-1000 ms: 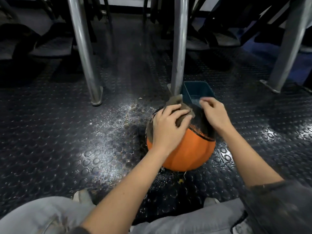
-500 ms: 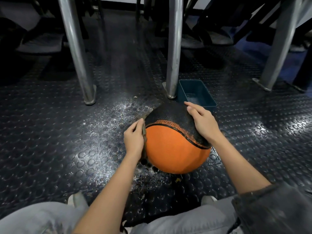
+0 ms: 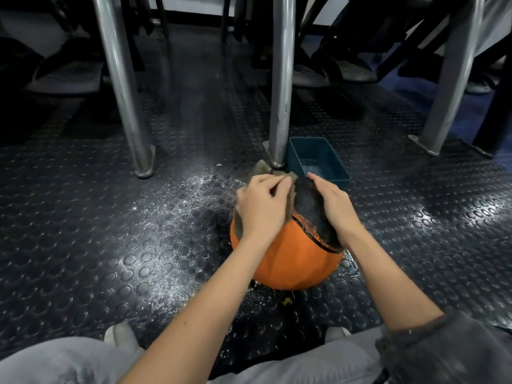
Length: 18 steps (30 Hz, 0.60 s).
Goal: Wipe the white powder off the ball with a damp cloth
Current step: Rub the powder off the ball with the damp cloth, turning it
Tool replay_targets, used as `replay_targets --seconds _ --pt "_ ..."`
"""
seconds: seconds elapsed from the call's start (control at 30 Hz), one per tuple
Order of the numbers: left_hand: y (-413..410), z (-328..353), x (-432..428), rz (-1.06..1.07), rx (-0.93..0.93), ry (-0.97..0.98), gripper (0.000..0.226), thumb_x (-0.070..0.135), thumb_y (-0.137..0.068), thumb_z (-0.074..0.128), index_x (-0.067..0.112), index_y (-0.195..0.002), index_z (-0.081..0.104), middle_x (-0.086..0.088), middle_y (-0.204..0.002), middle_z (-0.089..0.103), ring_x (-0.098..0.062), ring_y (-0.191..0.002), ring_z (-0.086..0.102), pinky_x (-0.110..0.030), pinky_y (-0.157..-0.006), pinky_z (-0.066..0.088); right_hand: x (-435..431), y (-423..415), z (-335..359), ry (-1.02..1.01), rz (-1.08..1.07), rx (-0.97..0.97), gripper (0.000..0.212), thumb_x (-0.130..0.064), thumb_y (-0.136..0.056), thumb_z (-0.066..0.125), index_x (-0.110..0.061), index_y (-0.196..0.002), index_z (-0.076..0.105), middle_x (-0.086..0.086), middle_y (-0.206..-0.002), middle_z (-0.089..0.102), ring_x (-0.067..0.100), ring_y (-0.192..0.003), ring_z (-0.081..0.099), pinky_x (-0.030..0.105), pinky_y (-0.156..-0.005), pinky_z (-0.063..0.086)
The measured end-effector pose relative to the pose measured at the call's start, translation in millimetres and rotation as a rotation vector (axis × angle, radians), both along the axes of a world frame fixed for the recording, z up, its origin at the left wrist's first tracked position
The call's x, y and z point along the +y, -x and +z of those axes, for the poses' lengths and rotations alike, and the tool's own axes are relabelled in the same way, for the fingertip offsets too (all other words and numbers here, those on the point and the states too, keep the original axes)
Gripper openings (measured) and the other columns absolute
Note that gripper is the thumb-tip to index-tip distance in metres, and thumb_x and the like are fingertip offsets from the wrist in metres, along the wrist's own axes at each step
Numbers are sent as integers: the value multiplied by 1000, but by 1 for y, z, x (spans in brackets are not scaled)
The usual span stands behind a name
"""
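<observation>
Head view, looking down between the knees. Ball, orange with a black panel on top, sits on the floor, a black rubber mat with round studs, directly in front of the person. Left hand lies on the upper left of the ball, fingers bent and bunched over a grey-brown cloth, holding it against the surface; one corner of the cloth sticks out beyond the fingertips, and another edge hangs down the ball's left side below the wrist. Right hand rests flat on the black panel at upper right, fingers straight and close together, palm down, gripping nothing. The two hands are near each other, not touching. White powder lies scattered over the floor to the left of the ball and around its base; pale specks also show along the seam between the black and orange parts. A dark teal tub stands just behind the ball, beside the foot of a metal post; a wet glint shows at its bottom. Grey trousers and the tips of two pale shoes fill the lower edge, with a dark sleeve at lower right.
</observation>
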<state>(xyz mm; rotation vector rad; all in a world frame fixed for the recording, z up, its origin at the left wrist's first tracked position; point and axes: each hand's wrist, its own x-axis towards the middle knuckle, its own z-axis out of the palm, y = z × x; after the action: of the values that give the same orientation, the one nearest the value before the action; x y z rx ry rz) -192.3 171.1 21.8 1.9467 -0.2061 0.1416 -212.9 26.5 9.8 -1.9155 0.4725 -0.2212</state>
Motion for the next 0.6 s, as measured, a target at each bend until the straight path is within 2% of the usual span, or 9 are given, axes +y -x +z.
replay_targets --seconds 0.07,0.17,0.23,0.3,0.33,0.4,0.47,0.53,0.6 --pt "2 13 -8 -37 85 -12 31 43 -96 46 28 -107 71 5 -127 58 -24 -124 43 -37 -108 26 -1 2 5 -241 38 -24 46 -61 -93 31 -39 -122 59 -4 -138 51 13 -124 47 41 -111 31" --pt "10 33 -12 -146 275 352 28 43 -96 45 32 -112 65 -1 -129 59 -23 -124 48 -45 -109 35 -7 5 15 -413 84 -74 63 -69 -85 31 -29 -126 56 -1 -139 49 14 -125 47 41 -112 31" --pt "20 48 -16 -273 455 637 40 34 -100 44 20 -138 48 -3 -142 48 -19 -130 44 -37 -111 34 -5 8 20 -431 167 -97 71 -71 -74 41 -27 -127 55 -3 -135 52 11 -121 51 36 -107 37" --pt "22 55 -16 -319 564 846 44 24 -102 42 12 -144 38 -6 -145 44 -18 -131 44 -27 -106 35 -1 9 20 -337 271 -86 67 -63 -66 64 -31 -125 56 -5 -127 58 7 -113 57 26 -95 45" --pt "20 55 -12 -312 536 851 43 21 -101 42 12 -143 40 -5 -143 47 -18 -130 45 -25 -104 36 2 8 19 -248 310 -72 69 -53 -60 76 -32 -122 56 -5 -123 61 6 -110 59 23 -91 47" --pt "10 46 4 -282 321 603 33 19 -100 45 17 -132 52 1 -131 57 -16 -122 53 -34 -105 41 5 7 19 -141 320 -61 66 -36 -57 82 -31 -118 57 -3 -118 63 9 -108 60 24 -90 48" --pt "-3 27 26 -166 109 365 23 17 -97 50 26 -115 62 6 -115 63 -13 -108 59 -45 -97 49 5 4 19 -129 306 -65 54 -17 -65 82 -28 -113 59 2 -117 64 15 -108 61 29 -92 49" --pt "-13 10 46 -124 20 221 24 20 -95 55 30 -116 60 4 -122 59 -10 -113 54 -42 -102 44 3 4 20 -107 311 -70 56 -13 -63 84 -24 -114 62 4 -124 61 17 -111 59 31 -95 48" --pt "-13 -2 56 -255 72 98 43 30 -93 59 29 -134 48 4 -139 46 -6 -126 41 -32 -110 33 1 4 21 -55 304 -77 68 -25 -50 81 -20 -116 64 2 -128 59 15 -114 57 31 -97 46"
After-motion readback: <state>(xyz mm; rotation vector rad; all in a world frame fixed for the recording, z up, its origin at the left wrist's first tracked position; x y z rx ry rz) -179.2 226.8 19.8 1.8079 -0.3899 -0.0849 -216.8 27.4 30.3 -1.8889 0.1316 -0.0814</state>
